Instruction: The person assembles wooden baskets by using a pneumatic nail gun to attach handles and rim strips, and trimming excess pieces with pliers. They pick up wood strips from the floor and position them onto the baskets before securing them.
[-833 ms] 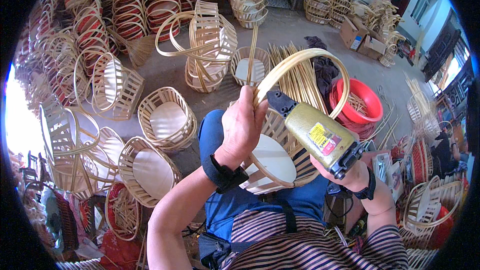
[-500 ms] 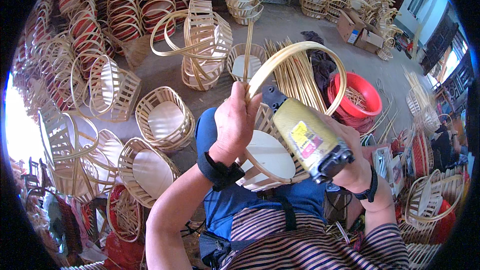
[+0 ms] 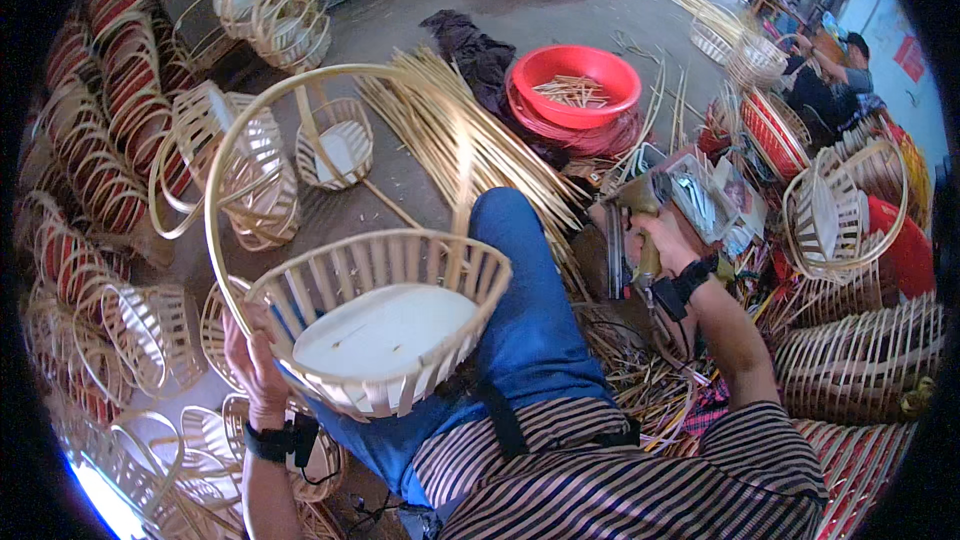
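My left hand (image 3: 257, 355) is closed around the left side of a woven bamboo basket (image 3: 420, 385), at the foot of its tall arched handle (image 3: 213, 190). This basket tilts over my left thigh, its pale oval base showing inside. Off to the right, my right hand (image 3: 668, 240) grips an olive-coloured pneumatic staple gun (image 3: 634, 198) with a black nose part. The tool is apart from the basket, beside my right knee and near a box of small items (image 3: 700, 190).
A red basin (image 3: 622, 90) holding short sticks stands ahead, beside long bamboo strips (image 3: 450, 130) and dark cloth (image 3: 465, 45). Stacked baskets (image 3: 130, 90) line the left; more baskets (image 3: 850, 360) crowd the right. Another person (image 3: 840, 80) sits at the far right.
The staple gun has moved from the basket's handle out to the right. My left hand has brought the basket left and lower, showing its whole handle. The view has turned rightward.
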Motion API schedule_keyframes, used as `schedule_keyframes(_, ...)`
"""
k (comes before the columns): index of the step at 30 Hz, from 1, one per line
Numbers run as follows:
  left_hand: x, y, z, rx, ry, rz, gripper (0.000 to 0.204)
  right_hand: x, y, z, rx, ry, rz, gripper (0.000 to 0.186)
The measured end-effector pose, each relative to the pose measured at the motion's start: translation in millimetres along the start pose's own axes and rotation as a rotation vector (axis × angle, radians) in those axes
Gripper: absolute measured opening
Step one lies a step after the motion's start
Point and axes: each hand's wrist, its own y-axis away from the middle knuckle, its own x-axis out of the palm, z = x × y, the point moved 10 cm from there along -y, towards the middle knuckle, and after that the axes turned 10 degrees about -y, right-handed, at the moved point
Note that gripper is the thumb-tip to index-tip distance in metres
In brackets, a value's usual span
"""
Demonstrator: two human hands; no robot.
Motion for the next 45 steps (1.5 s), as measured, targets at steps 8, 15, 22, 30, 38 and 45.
schedule_keyframes(8, 49.7, -33.9, -16.4, -0.364, -0.421, 0.132, 0.033, -103.9, -29.7, -116.9, 0.165, -0.387, -0.157, 0.021)
schedule_keyframes(15, 117.6, -5.7, -5.9, -0.376, -0.729, 0.371, 0.046, -213.4, -8.6, -96.8, -0.129, 0.336, -0.528, 0.02)
schedule_keyframes(22, 110.6, 8.0, 1.4, -0.397, -0.453, 0.284, 0.074, -291.1, 52.7, -91.1, -0.058, 1.11, -0.864, 0.02)
schedule_keyframes(30, 104.1, 30.1, -42.8, -0.031, -0.499, 0.283, 0.116, -318.0, 32.0, -104.3, 0.107, 1.118, -0.752, 0.02)
schedule_keyframes(38, 114.3, 19.5, -37.6, -0.093, -0.544, 0.314, 0.117, -224.5, 62.4, -24.9, -0.186, 0.865, -0.476, 0.021)
schedule_keyframes(45, 125.9, 14.1, -46.3, -0.059, -0.597, 0.329, 0.115, 10.7, 109.8, 40.6, -0.243, 0.561, 0.227, 0.021)
